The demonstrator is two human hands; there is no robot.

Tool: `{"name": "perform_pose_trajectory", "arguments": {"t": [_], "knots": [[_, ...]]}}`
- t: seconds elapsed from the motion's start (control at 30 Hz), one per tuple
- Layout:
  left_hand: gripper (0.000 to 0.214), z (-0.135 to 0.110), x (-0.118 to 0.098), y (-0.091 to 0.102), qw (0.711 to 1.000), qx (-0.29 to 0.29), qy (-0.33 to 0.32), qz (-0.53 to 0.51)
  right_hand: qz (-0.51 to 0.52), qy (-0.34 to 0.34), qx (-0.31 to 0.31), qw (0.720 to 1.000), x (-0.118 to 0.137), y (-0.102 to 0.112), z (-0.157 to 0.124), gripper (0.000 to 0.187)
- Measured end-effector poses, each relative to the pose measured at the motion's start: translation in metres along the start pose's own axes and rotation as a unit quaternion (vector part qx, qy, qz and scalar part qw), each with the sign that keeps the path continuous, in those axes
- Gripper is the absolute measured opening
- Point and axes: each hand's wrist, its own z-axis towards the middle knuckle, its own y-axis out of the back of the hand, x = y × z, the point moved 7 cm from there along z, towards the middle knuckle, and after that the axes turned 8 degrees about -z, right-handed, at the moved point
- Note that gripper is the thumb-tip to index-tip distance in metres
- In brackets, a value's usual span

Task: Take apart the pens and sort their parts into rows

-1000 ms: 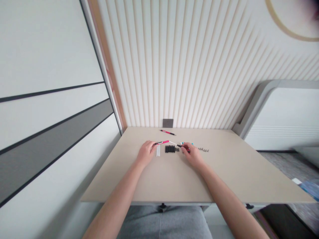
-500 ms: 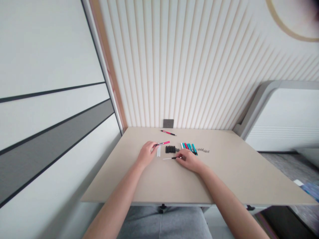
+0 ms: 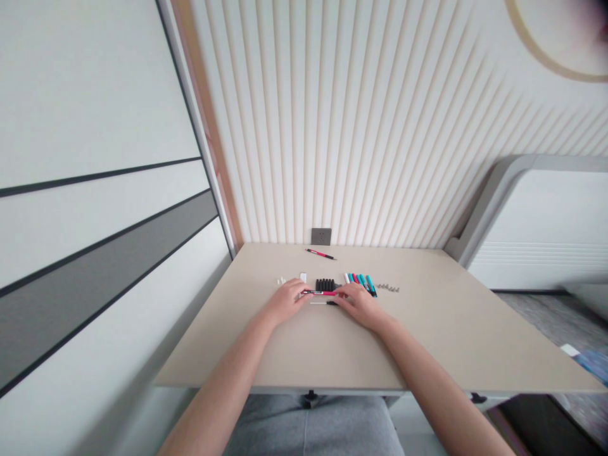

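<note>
Red barrel (image 3: pixel 325 293) in both hands (image 3: pixel 287 301) (image 3: pixel 360 305), ends hard to make out, black-ended white rod (image 3: pixel 329 303) partly hidden

The left hand (image 3: pixel 288 299) has brought the red pen barrel (image 3: pixel 325 293) closer to the worktop's (image 3: pixel 332 354) front edge, uncovering small white pieces (image 3: pixel 282 280) towards the left edge and hiding more of a pale strip (image 3: pixel 303 277). The right hand (image 3: pixel 360 303), which held the white-and-black refill (image 3: pixel 319 303), now grips the barrel's right end; the refill lies on the front-edge side of the barrel. The coloured barrels (image 3: pixel 357 278), mostly covered a second ago, show.
</note>
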Motion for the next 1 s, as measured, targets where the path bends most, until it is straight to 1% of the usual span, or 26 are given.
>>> {"name": "perform_pose_trajectory", "arguments": {"t": [0.23, 0.5, 0.7, 1.0], "knots": [[0.019, 0.001, -0.003, -0.001, 1.0, 0.006, 0.007, -0.024, -0.014, 0.023, 0.018, 0.999, 0.004, -0.002, 0.001, 0.026], [0.023, 0.004, -0.002, -0.001, 0.997, -0.023, 0.029, -0.063, -0.008, 0.045, 0.028, 0.999, 0.012, -0.002, 0.001, 0.024], [0.025, 0.004, -0.005, 0.001, 0.996, -0.035, 0.039, -0.075, -0.006, 0.041, 0.029, 0.999, 0.011, -0.003, 0.0, 0.024], [0.031, 0.004, -0.005, 0.001, 0.997, -0.029, 0.04, -0.064, -0.018, 0.033, 0.026, 0.999, 0.01, -0.003, 0.0, 0.022]]}}
